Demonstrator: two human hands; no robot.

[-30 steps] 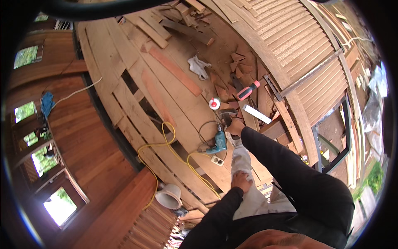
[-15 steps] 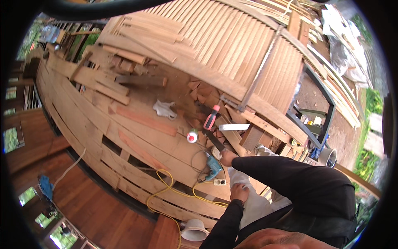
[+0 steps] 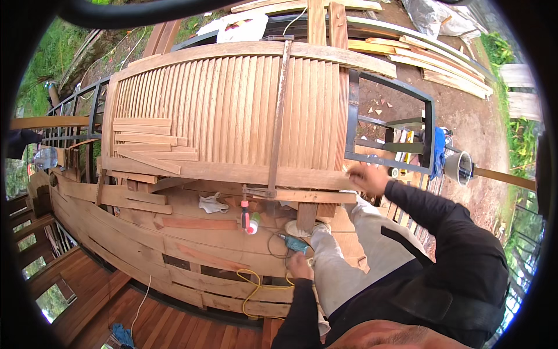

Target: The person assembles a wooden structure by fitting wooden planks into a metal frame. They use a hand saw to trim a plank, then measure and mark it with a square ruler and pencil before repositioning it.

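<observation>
A slatted wooden panel (image 3: 226,110) lies before me, with a long bar clamp (image 3: 280,116) across it. My right hand (image 3: 367,178) is at the right end of the panel's near rail, its fingers smeared by motion; I cannot tell whether it touches the wood. Lower down, my left hand (image 3: 300,266) hangs just below a teal power drill (image 3: 295,243). Its fingers are too unclear to show a grip. A pink-and-black handle (image 3: 244,215) hangs at the clamp's near end, beside a white bottle with a red tip (image 3: 253,225).
Loose wooden strips (image 3: 148,139) lie on the panel's left part. A yellow cord (image 3: 250,291) curls over the gapped plank floor (image 3: 197,273). Right of the panel stand a dark metal frame (image 3: 431,131) and a bucket (image 3: 459,166). Long boards (image 3: 442,64) lie on the ground beyond.
The view has swung, showing more of the panel. My right hand has risen from low beside the drill to the panel's near rail. My left hand has left my trouser leg and is nearer the drill.
</observation>
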